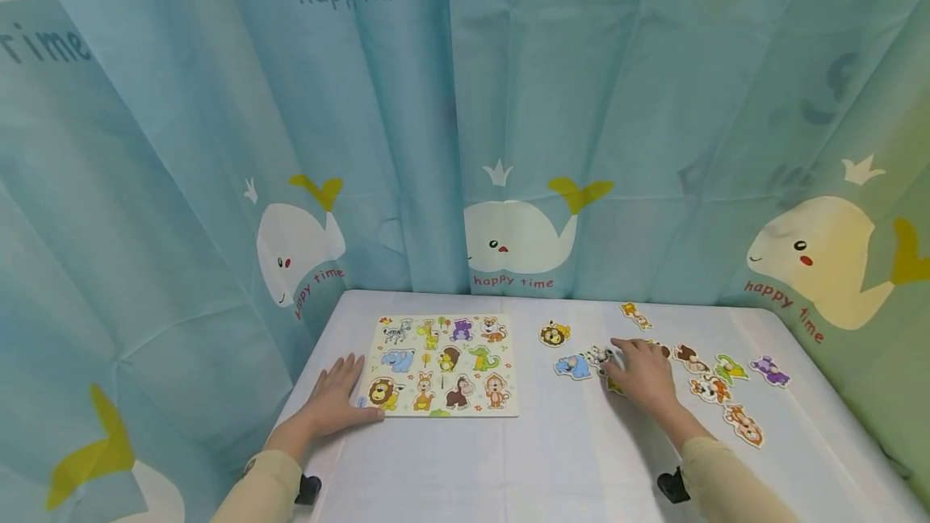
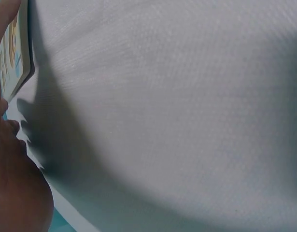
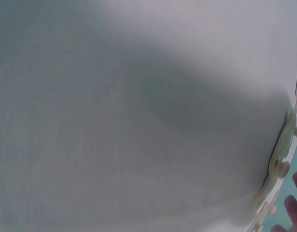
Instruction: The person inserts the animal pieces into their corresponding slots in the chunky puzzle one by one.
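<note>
A wooden animal puzzle board (image 1: 430,378) lies on the table, its printed animals in several rows. My left hand (image 1: 335,396) rests at its left side with spread fingers, the thumb at the near left corner; a board corner (image 2: 22,53) shows in the left wrist view. Over the loose pieces, my right hand (image 1: 643,374) reaches with fingers extended, nearest a zebra piece (image 1: 599,357). A yellowish piece (image 1: 613,387) is partly hidden under that hand. Beside them lies an elephant piece (image 1: 572,366). In the right wrist view, fingertips (image 3: 294,208) appear near knobbed pieces (image 3: 282,150).
A lion piece (image 1: 555,334) and a small orange piece (image 1: 636,315) lie farther back. To the right are a crocodile piece (image 1: 730,368), a hippo piece (image 1: 770,371), a tiger piece (image 1: 710,389) and a monkey piece (image 1: 743,424). A blue curtain (image 1: 407,144) hangs behind the table.
</note>
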Tool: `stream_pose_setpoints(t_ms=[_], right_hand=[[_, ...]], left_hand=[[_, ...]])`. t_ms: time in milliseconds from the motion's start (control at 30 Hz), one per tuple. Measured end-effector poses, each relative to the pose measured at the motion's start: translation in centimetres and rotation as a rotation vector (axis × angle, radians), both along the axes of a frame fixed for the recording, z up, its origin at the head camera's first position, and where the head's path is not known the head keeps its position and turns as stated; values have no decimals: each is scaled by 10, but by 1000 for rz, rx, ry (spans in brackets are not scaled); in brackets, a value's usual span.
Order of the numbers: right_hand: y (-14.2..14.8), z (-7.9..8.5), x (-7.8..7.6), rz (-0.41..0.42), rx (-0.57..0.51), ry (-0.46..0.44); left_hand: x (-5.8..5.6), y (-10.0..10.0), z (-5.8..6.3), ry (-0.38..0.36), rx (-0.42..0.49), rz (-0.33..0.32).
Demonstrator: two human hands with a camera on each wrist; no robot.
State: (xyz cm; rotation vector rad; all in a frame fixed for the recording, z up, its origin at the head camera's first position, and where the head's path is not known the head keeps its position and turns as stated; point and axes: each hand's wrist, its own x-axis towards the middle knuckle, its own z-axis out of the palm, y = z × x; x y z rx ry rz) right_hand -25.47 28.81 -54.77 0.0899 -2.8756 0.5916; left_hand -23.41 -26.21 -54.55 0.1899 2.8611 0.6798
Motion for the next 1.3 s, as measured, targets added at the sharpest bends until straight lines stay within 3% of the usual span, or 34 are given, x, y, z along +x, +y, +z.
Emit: stream_pose_setpoints(t_ms=[533,1300], right_hand=[[-15,1,-4,-112,-36,-110],[-18,-2,-7,-205,-67,-111]], left_hand=[[0,-3,-6,7,-2,-12],[1,-4,-5,-5,-4,-18]])
